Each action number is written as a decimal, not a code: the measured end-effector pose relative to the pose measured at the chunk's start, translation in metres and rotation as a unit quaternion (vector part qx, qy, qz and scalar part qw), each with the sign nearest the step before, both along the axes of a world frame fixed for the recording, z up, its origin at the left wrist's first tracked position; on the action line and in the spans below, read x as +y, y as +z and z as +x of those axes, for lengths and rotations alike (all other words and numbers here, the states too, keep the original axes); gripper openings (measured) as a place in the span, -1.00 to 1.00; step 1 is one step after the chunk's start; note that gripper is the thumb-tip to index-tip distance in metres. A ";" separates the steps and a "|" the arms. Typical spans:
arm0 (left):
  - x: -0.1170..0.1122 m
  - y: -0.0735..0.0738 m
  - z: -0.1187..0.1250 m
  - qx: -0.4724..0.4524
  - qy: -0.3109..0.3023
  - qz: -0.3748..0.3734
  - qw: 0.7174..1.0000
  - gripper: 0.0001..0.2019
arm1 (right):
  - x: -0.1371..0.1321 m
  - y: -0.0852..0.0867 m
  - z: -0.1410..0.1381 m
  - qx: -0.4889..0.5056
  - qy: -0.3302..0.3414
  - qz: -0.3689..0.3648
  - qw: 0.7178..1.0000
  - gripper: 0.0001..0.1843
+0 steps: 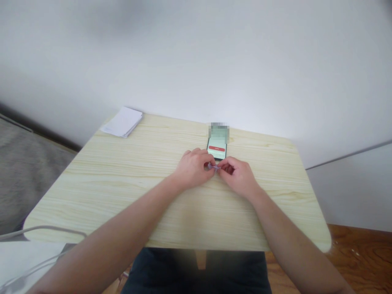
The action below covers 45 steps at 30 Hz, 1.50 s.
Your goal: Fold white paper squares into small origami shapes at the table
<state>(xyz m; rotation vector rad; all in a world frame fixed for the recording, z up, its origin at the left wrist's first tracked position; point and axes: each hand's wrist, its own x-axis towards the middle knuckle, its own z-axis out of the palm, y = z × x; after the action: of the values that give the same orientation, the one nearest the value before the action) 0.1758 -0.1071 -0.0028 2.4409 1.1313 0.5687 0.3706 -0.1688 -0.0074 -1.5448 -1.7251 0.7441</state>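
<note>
Between the fingertips of both hands is a small pale purple piece (216, 168), thin and pointed in outline like folded paper; its exact kind is too small to make out. My left hand (196, 167) pinches it from the left, thumb and fingers closed. From the other side my right hand (239, 173) grips it with thumb and forefinger, the remaining fingers curled. Fingers cover much of the piece. Just beyond the hands a phone (217, 153) lies on the table with its screen lit, a red bar showing on it and its upper part pixelated.
The light wood-grain table (122, 171) stands against a white wall (196, 61). A stack of white paper (123, 121) rests at its far left corner. Grey cables (55, 228) run past the near left corner. The person's legs (171, 273) are under the front edge.
</note>
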 end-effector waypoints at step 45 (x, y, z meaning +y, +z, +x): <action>0.010 0.010 -0.016 -0.116 -0.014 -0.121 0.986 -0.88 | 0.001 0.003 0.007 -0.053 -0.008 0.078 0.996 -0.79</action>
<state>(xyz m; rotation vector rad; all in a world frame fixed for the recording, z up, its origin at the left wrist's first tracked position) 0.1599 -0.0972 0.0074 2.1184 1.0059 0.6465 0.3781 -0.1679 -0.0041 -1.5121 -1.8002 0.5153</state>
